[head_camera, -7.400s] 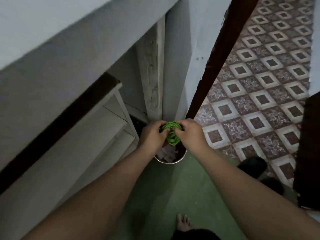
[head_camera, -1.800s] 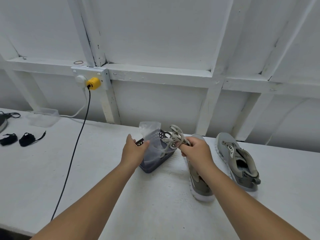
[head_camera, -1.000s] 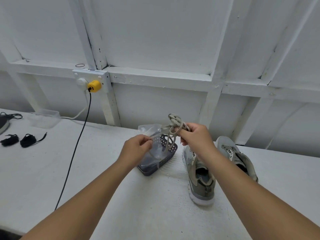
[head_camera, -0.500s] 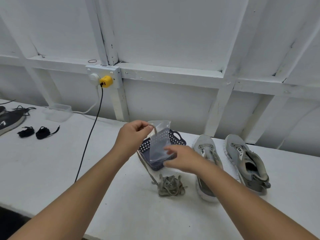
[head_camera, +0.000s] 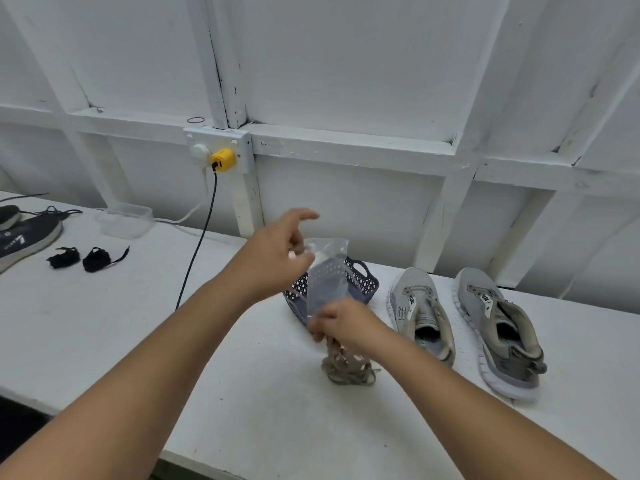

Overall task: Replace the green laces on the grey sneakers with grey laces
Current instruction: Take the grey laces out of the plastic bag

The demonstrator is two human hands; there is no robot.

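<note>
The left hand [head_camera: 277,258] pinches a clear bag [head_camera: 325,275] (top edge); the right hand [head_camera: 343,323] grips the grey laces [head_camera: 348,367].

White tabletop [head_camera: 104,327] against a white panelled wall, with shoes, laces and small containers on it.

Two grey sneakers [head_camera: 420,311] [head_camera: 498,330] lie side by side at the right, unlaced, just beside a dark perforated basket [head_camera: 363,284]. A grey lace bundle [head_camera: 348,368] rests nearer the front edge. At far left lie a dark shoe [head_camera: 27,237], two black lace bundles [head_camera: 64,258] [head_camera: 98,259] and a clear container [head_camera: 124,220]; a black cable [head_camera: 194,258] trails down onto the surface.
</note>
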